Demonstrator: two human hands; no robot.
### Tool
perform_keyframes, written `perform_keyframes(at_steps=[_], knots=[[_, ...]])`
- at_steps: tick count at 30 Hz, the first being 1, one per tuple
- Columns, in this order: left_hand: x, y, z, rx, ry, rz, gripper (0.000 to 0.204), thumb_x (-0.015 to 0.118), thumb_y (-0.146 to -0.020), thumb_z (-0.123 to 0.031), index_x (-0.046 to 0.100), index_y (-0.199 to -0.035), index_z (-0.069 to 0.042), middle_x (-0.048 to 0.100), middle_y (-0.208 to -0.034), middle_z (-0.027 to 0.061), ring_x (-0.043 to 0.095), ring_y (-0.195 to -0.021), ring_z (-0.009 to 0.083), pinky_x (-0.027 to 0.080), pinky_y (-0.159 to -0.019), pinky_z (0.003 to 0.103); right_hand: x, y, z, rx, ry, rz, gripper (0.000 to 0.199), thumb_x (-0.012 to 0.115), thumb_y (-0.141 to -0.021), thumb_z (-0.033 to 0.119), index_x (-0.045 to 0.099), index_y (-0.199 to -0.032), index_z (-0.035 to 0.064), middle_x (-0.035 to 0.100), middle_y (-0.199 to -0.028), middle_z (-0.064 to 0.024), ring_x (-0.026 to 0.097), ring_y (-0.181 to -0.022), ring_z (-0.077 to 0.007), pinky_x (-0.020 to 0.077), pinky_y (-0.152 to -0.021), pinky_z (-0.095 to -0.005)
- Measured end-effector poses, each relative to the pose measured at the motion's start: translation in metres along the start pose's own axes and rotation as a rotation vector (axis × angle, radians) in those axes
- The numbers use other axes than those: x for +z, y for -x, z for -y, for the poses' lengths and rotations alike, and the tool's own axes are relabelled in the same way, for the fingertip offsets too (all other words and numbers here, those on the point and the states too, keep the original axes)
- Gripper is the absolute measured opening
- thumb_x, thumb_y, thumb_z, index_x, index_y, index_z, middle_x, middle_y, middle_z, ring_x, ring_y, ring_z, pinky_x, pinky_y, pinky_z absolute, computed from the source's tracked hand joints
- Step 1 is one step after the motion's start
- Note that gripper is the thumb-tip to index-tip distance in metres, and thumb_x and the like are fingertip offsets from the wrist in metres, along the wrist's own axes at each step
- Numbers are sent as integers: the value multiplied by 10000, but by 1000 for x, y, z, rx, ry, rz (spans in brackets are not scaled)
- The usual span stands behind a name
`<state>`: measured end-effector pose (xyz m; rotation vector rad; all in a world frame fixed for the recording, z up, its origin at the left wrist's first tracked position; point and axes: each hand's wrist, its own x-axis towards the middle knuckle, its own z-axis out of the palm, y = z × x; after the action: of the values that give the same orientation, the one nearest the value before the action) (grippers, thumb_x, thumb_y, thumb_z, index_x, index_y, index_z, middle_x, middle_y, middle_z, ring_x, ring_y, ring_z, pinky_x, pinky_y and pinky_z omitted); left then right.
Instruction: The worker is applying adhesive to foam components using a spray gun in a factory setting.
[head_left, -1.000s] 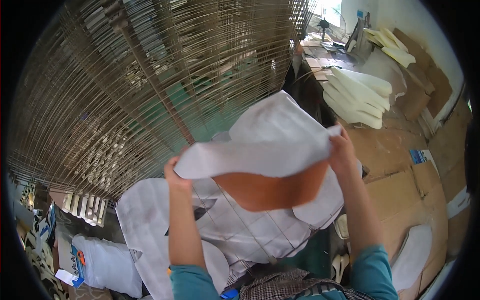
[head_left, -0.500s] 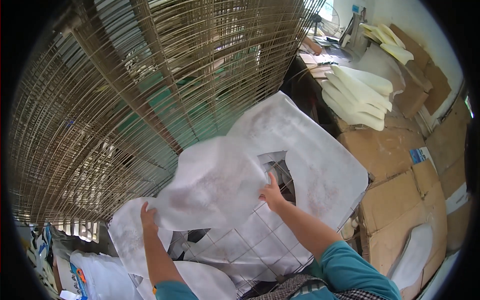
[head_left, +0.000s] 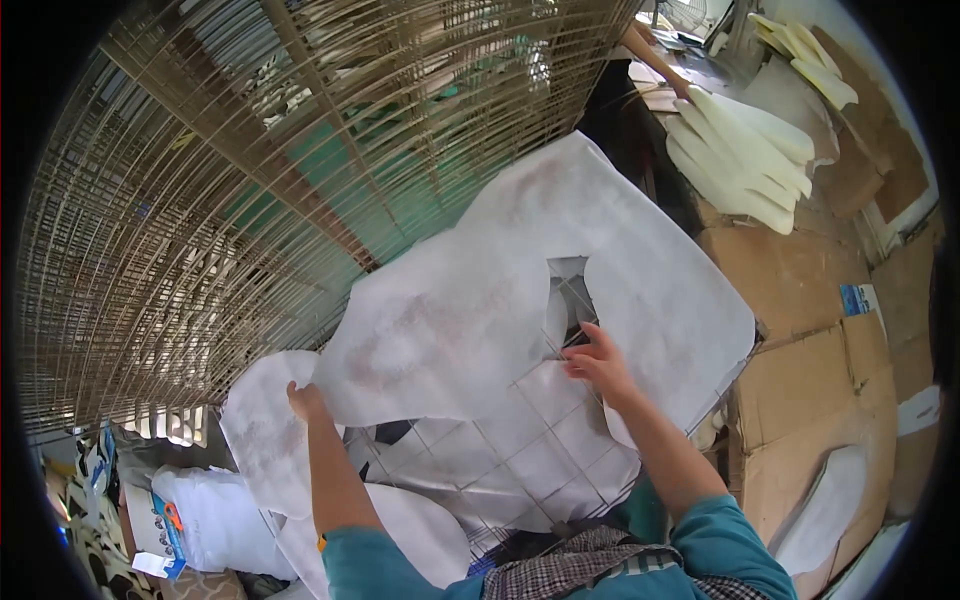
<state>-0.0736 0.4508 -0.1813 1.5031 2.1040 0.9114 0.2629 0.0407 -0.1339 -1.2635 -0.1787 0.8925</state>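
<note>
A large white sheet with curved edges [head_left: 430,335] lies spread over a wire mesh shelf [head_left: 545,437]. My left hand [head_left: 307,402] is at the sheet's left edge, its fingers closed at the rim. My right hand [head_left: 600,368] hovers by the sheet's right end with its fingers apart, holding nothing, next to a gap where the mesh shows. Beyond that gap is another white sheet [head_left: 665,290]. More white pieces lie on the mesh: one at the left [head_left: 262,430], and a rounded one [head_left: 415,525] near my body.
A tall stack of wire racks [head_left: 280,180] rises at the far left. Cardboard [head_left: 790,390] covers the right side, with cream-coloured pads [head_left: 740,160] piled behind. Another person's arm [head_left: 655,60] reaches in near those pads. A white bag [head_left: 222,520] is at lower left.
The white sheet has come down flat onto the mesh and spread farther away. My right hand has let go of its edge and moved slightly right. The other person's arm has reached toward the pads.
</note>
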Motion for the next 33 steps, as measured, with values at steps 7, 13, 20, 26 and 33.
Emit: perform_keyframes(at_steps=[7,13,20,26,33], knots=[[7,113,-36,499,298,59,329,587,-675,-74,579,-1001,-30,599,-876,133,578,-785,246,456,-748,320,-180,200,20,-216,319,-441,306,537,-802,16,493,-1105,18,582,-799,-73,582,-698,-141,496,-636,-258],[40,324,-41,580,365,734,200,576,-667,-28,612,-863,-29,599,-800,65,562,-713,177,463,-671,277,-334,415,-47,-70,917,-1014,213,533,-787,27,551,-999,18,582,-744,-74,588,-692,-145,485,-610,-255],[-18,622,-77,434,336,1536,219,539,-749,-18,564,-967,-24,563,-778,45,559,-650,123,449,-590,225,-377,540,-88,41,1210,-1349,183,596,-691,90,578,-869,50,558,-794,-128,548,-773,-300,468,-644,-386],[-68,844,-15,506,87,2093,192,562,-755,-11,567,-946,7,594,-758,74,581,-636,135,457,-572,227,-406,581,-106,74,1308,-1344,181,612,-663,91,531,-823,61,530,-823,-100,521,-812,-273,467,-629,-398],[-114,934,45,478,-196,2336,145,534,-798,-62,554,-939,-31,555,-698,11,537,-607,88,419,-551,199,-435,584,-112,-3,1141,-1296,74,602,-698,111,574,-729,51,550,-701,-108,554,-679,-278,459,-598,-378]])
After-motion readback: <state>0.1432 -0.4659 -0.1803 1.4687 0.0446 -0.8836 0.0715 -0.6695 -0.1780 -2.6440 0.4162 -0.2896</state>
